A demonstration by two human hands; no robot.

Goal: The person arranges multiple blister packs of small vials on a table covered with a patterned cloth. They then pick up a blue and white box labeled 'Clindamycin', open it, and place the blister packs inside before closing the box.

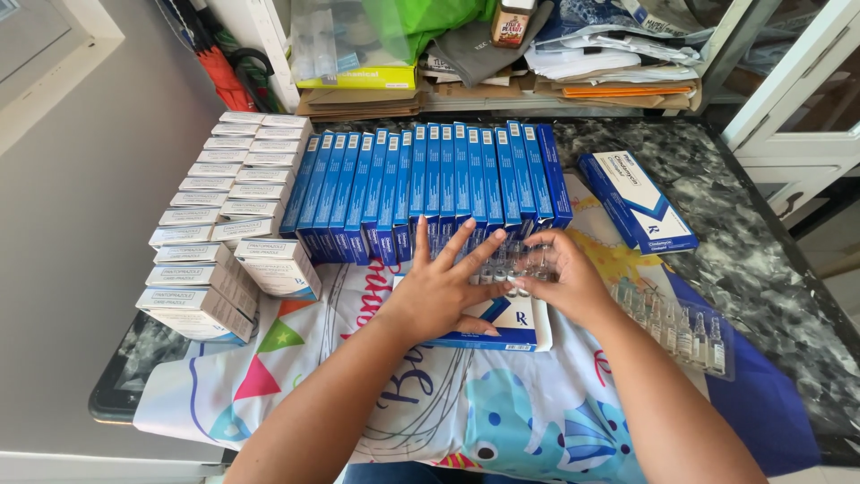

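Head view, clear ampoule tray, glass vials, both hands gripping

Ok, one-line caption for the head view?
Both hands, left hand and right hand, hold a clear ampoule tray over an open blue-and-white box.
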